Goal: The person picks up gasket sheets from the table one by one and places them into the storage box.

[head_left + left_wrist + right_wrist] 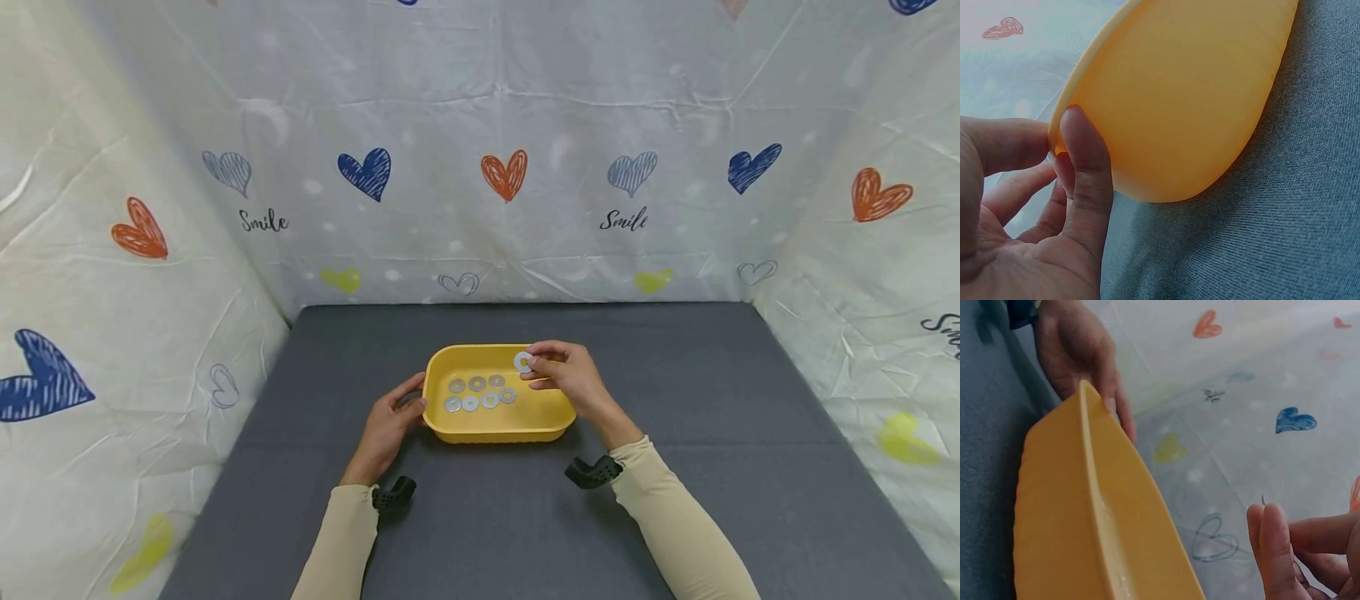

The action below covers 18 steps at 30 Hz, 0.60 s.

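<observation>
A shallow yellow plastic tray [487, 437] stands on the dark cloth. Its left end is held by my left hand [384, 432]; in the left wrist view the thumb [1088, 159] lies on the outer wall and the fingers are at the rim. Above the tray's right part, my right hand [573, 379] pinches a flat metal washer [517, 360] between thumb and fingertips. Only the thin edge of that washer [1263, 500] shows in the right wrist view. Several more washers [467, 407] lie flat in two rows on the left half of the tray's floor.
Dark grey cloth [675, 517] covers the table around the tray. A pale curtain [435, 225] printed with hearts hangs behind the table and along both sides. Each wrist wears a black strap mount [592, 472].
</observation>
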Motion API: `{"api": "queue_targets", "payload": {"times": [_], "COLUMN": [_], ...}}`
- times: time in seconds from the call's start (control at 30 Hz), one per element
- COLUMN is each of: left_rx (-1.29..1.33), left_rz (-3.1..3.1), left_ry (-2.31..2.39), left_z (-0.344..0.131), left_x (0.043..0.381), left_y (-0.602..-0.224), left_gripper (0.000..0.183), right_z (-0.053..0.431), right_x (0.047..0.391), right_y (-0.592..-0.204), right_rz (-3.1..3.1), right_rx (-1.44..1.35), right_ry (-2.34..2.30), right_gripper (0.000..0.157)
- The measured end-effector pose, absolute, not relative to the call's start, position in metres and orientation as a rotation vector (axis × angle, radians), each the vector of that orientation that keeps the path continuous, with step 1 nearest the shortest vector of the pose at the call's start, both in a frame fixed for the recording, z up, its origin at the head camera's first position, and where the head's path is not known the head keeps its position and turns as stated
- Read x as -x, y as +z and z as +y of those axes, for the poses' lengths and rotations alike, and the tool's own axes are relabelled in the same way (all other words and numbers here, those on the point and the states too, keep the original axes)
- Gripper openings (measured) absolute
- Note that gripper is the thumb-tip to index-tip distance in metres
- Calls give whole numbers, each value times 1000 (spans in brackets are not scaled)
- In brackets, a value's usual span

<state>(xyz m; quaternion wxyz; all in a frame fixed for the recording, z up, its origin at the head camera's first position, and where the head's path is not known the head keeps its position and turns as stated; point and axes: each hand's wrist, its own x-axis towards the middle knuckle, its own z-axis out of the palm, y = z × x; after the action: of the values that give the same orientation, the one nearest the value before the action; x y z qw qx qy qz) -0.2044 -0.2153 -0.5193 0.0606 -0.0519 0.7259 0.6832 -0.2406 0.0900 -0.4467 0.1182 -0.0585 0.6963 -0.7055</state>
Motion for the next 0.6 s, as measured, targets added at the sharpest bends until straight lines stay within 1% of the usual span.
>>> {"api": "queue_targets", "payload": {"times": [0.33, 0.6], "left_rx": [149, 151], "left_rz": [2210, 2215], "left_ry": [2054, 2050], "left_z": [-216, -216], "left_x": [205, 206], "left_y": [-520, -522], "left_gripper": [53, 52], "right_z": [73, 61], "right_x": [244, 246], "right_y": [-460, -464], "right_rz": [1975, 1978], "right_rx": [106, 159], "right_ry": [-2046, -1971], "right_gripper": [24, 23]}}
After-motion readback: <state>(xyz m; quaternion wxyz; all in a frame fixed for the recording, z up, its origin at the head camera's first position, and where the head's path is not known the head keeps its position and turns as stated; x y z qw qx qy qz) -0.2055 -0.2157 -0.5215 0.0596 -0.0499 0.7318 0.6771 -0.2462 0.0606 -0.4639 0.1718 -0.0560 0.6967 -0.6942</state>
